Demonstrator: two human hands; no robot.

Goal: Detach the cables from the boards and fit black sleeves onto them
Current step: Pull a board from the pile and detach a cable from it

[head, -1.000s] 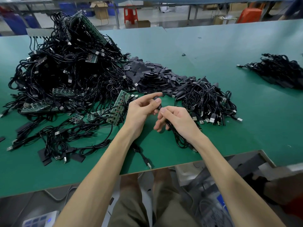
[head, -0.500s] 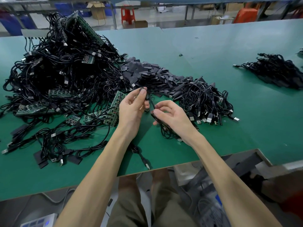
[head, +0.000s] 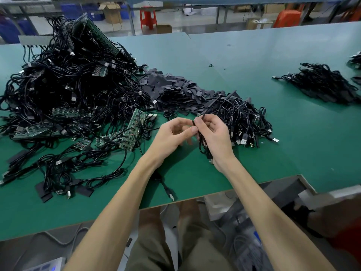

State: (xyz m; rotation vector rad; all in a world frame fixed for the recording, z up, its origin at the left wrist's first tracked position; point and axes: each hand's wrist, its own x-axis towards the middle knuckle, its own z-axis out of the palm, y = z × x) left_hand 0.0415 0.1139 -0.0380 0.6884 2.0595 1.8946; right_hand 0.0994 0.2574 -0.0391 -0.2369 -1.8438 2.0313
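Over table (head: 297, 153) front, cable (head: 201, 143) pinched btwn L hand (head: 172, 136) & R hand (head: 216, 137) fingers (head: 202, 122).

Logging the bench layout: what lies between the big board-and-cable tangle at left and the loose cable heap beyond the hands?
The pile of black sleeves, touching both, as the head view shows.

both hands (head: 195, 133) pinch a black cable (head: 202, 142) above green table (head: 254, 55), w/ cable pile (head: 68, 85) at left.

Desk (head: 254, 55): smooth matt green mat. Cables (head: 68, 90): black, slightly glossy plastic; shiny metal plugs (head: 243, 141). Sleeves (head: 175, 89): flat matt black. Boards (head: 134, 130): green. Cardboard box (head: 163, 28).
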